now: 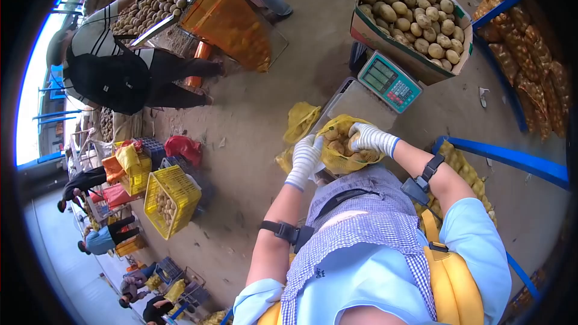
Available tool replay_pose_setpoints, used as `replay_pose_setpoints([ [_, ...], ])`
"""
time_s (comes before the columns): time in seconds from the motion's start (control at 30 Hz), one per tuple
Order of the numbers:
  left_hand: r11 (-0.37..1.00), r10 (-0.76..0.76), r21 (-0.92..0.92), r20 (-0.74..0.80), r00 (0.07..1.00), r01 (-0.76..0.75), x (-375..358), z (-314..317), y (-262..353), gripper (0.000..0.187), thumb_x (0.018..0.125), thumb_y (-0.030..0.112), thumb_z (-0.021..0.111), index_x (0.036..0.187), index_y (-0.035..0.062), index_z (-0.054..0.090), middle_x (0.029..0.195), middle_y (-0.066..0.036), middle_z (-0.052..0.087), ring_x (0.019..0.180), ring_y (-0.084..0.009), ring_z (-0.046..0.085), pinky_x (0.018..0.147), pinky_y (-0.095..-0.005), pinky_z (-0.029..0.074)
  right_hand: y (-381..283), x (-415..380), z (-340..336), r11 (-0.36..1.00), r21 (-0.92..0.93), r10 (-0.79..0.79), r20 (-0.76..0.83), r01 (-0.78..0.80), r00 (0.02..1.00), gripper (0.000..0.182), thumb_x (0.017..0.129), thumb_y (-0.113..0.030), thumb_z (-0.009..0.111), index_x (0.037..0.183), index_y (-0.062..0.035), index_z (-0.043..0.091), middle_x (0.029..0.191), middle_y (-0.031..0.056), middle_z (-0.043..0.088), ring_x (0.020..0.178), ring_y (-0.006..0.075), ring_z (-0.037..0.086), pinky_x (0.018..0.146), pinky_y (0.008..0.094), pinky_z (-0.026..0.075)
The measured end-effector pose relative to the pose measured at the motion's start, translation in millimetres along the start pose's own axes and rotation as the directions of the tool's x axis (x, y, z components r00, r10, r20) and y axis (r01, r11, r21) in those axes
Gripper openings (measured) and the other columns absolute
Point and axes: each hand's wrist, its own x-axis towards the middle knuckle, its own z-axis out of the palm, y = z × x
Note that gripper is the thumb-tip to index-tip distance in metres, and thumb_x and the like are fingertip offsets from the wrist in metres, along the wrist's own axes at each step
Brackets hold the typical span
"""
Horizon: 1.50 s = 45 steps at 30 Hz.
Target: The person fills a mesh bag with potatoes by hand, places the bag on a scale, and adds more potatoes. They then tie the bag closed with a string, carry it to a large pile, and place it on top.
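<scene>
A yellow mesh bag (343, 164) of potatoes (338, 139) is held in front of my apron, at the near end of the scale's platform (364, 111). My left hand (307, 155), in a white striped glove, is closed on the bag's left edge. Gloved the same way, my right hand (373, 139) reaches into the bag's mouth from the right, its fingers curled over a potato; the fingertips are partly hidden. Another yellow mesh bag (301, 121) lies just beyond my left hand. The scale's green display panel (390, 81) stands past the platform.
Beyond the scale stands a cardboard box (409, 54) full of potatoes. Blue metal bars (512, 157) and filled mesh sacks (524, 66) are at right. A yellow crate (173, 200), an orange mesh bag (229, 24) and several people, one nearby (120, 63), are at left.
</scene>
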Motion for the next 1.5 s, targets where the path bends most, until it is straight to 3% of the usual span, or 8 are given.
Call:
replay_pose_setpoints([
  [0.1,0.997,0.051,0.053,-0.083,0.995,-0.047,0.1,-37.1,-11.3,0.037,0.084,0.030,0.056,0.098,-0.0032,0.061,0.077,-0.012,0.065,0.066,-0.0183,0.058,0.064,-0.0321,0.046,-38.7,36.7,22.9,0.814,0.568,-0.002,0.214,-0.122,0.977,0.044,0.070,-0.040,0.069,0.096,-0.0039,0.066,0.093,0.0180,0.065,0.088,0.0293,0.061,0.082,0.0354,0.046],
  [0.43,0.962,0.088,0.259,0.001,0.996,-0.085,-17.3,-19.3,30.3,0.035,0.084,0.037,0.051,0.091,0.0036,0.062,0.085,-0.022,0.061,0.082,-0.0377,0.057,0.072,-0.0426,0.045,-75.8,61.8,7.8,0.949,-0.219,0.231,-0.013,-0.228,0.973,0.043,0.074,-0.035,0.060,0.104,-0.0033,0.064,0.111,0.0188,0.059,0.104,0.0326,0.056,0.088,0.0401,0.044],
  [0.63,0.981,0.088,0.181,-0.069,0.994,-0.074,0.4,-29.5,24.0,0.035,0.084,0.034,0.051,0.095,0.0017,0.061,0.090,-0.021,0.062,0.086,-0.0379,0.058,0.075,-0.0420,0.045,-31.9,6.0,-11.4,0.977,0.210,0.076,-0.154,-0.042,0.985,0.065,0.064,-0.044,0.073,0.107,0.0014,0.056,0.104,0.0209,0.061,0.098,0.0331,0.058,0.085,0.0371,0.044],
  [0.97,0.909,-0.009,0.415,0.129,0.992,-0.046,15.7,-27.4,64.7,0.038,0.084,0.038,0.049,0.098,0.0047,0.061,0.092,-0.019,0.063,0.088,-0.0345,0.058,0.078,-0.0415,0.045,15.0,-49.1,-253.2,0.134,0.957,0.324,-0.289,0.258,0.901,0.057,0.075,-0.035,0.070,0.121,-0.0115,0.046,0.106,0.0098,0.057,0.092,0.0209,0.059,0.072,0.0393,0.052],
  [1.1,0.898,0.030,0.436,0.070,0.997,-0.057,24.5,-18.5,47.1,0.043,0.084,0.039,0.050,0.106,0.0035,0.059,0.097,-0.018,0.062,0.092,-0.0335,0.058,0.081,-0.0397,0.045,20.9,-19.0,-286.2,0.880,0.414,0.320,-0.879,0.233,0.354,0.073,0.072,-0.041,0.072,0.129,-0.0091,0.040,0.111,0.0106,0.056,0.104,0.0253,0.053,0.089,0.0338,0.043],
  [1.2,0.911,-0.024,0.412,0.059,0.998,-0.003,26.4,-17.7,44.9,0.045,0.084,0.040,0.049,0.110,0.0048,0.058,0.098,-0.019,0.062,0.093,-0.0330,0.058,0.082,-0.0394,0.045,-26.7,-36.0,-207.8,0.608,0.614,0.085,-0.681,0.504,0.727,0.022,0.083,-0.019,0.062,0.097,-0.0022,0.061,0.090,0.0056,0.064,0.085,0.0146,0.058,0.076,0.0273,0.047],
  [1.3,0.917,-0.076,0.396,0.072,0.994,0.042,22.7,-22.4,54.6,0.044,0.083,0.040,0.050,0.107,0.0048,0.058,0.097,-0.018,0.062,0.092,-0.0330,0.058,0.081,-0.0399,0.045,-44.2,-49.9,-106.6,0.908,0.309,-0.182,-0.319,0.283,0.930,0.025,0.081,-0.025,0.062,0.096,-0.0054,0.062,0.091,0.0107,0.065,0.087,0.0204,0.062,0.080,0.0317,0.047],
  [1.5,0.919,-0.045,0.394,0.073,0.996,0.012,24.5,-27.4,64.4,0.044,0.081,0.039,0.056,0.103,0.0018,0.060,0.092,-0.020,0.063,0.087,-0.0349,0.059,0.075,-0.0393,0.046,-28.7,-46.8,15.0,0.835,-0.451,-0.228,0.238,0.315,0.944,0.024,0.080,-0.024,0.052,0.092,-0.0063,0.063,0.086,0.0163,0.063,0.083,0.0343,0.059,0.075,0.0422,0.047],
])
